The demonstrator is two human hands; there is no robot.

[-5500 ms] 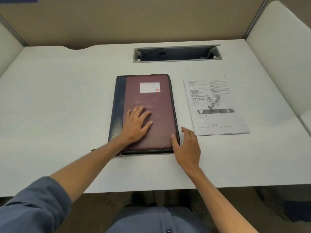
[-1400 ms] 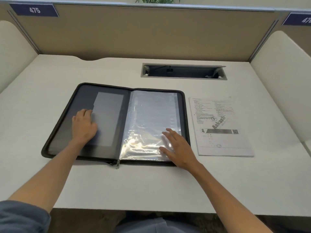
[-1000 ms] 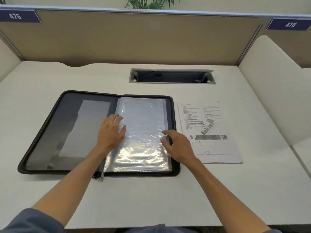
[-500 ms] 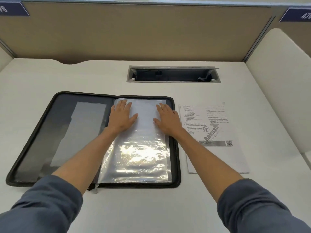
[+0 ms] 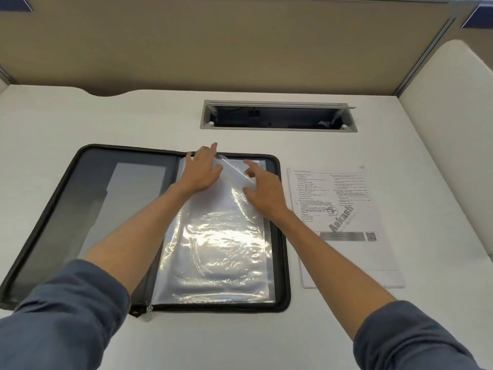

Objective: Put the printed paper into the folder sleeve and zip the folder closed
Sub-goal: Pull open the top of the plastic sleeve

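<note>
- The folder [image 5: 53, 209] lies open flat on the white desk [image 5: 80, 121], its dark zip edge running all round and the zip pull [image 5: 148, 308] resting at the near edge by the spine.
- Its left half is a dark inner cover with a grey pocket panel [image 5: 133, 198] set into it — nothing lies on that half but the left forearm crossing its near corner.
- The left hand [image 5: 202, 172] reaches over the spine to the far end of the right half, fingers spread and mostly flat, the fingertips at the top edge of the clear plastic sleeve [image 5: 218, 249]; whether it pinches the film or only presses on it I cannot tell.
- The sleeve fills the right half of the folder, wrinkled and glaring with reflected light, and its top layer is lifted into a slanted fold between the two hands.
- The right hand [image 5: 262, 190] rests on the upper right of the sleeve, open, fingers loosely curled, the forefinger stretched toward the lifted fold; it grips nothing that I can make out.
- The printed paper [image 5: 354, 252] lies flat on the desk just beside the folder's right edge — outside the sleeve, touched by neither hand, though the right forearm passes over its near left corner.
- At the back of the desk, beyond the folder and well apart from it, is a grey cable slot [image 5: 277, 116] with its flap open.
- Blue-grey sleeves [image 5: 66, 321] cover both upper forearms at the bottom of the view.
</note>
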